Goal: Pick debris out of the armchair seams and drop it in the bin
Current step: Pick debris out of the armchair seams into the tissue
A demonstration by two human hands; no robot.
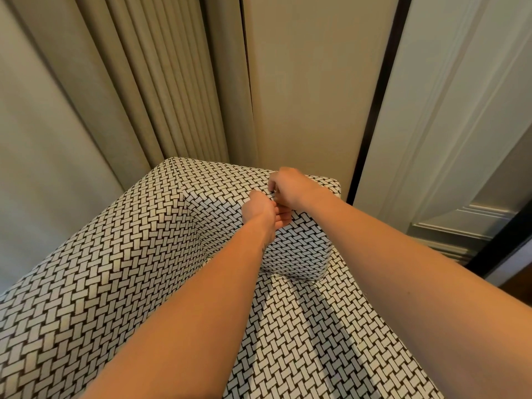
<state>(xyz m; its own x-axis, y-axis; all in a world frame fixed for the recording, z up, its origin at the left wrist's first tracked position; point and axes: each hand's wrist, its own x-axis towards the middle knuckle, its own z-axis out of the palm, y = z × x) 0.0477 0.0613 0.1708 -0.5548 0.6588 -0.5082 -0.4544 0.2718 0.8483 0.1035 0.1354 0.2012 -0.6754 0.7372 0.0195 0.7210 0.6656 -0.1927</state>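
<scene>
Two bare forearms are reaching in from the bottom edge, where they are cut off, and are covering much of the seat cushion [316, 326]. The armchair [115, 269] is filling the lower half of the view and standing in a corner, just beside the curtains. Its fabric is showing a black-and-white basket-weave print, and the seams are getting lost in that busy pattern.

Farther in, both hands are meeting at the top edge of the back cushion [296, 249]. The left hand [259, 210] is lying with its fingers curled and bunched together, thumb side up. The right hand [290, 187] is touching it from behind, knuckles up, fingers curling down over the cushion's edge. The fingertips of both are hiding behind the hands themselves, so I cannot tell whether they are pinching fabric, debris or nothing.

Beyond, pleated beige curtains [172, 82] are hanging, with a plain cream wall panel [302, 82] and a white panelled door [460, 139] to the right.
</scene>
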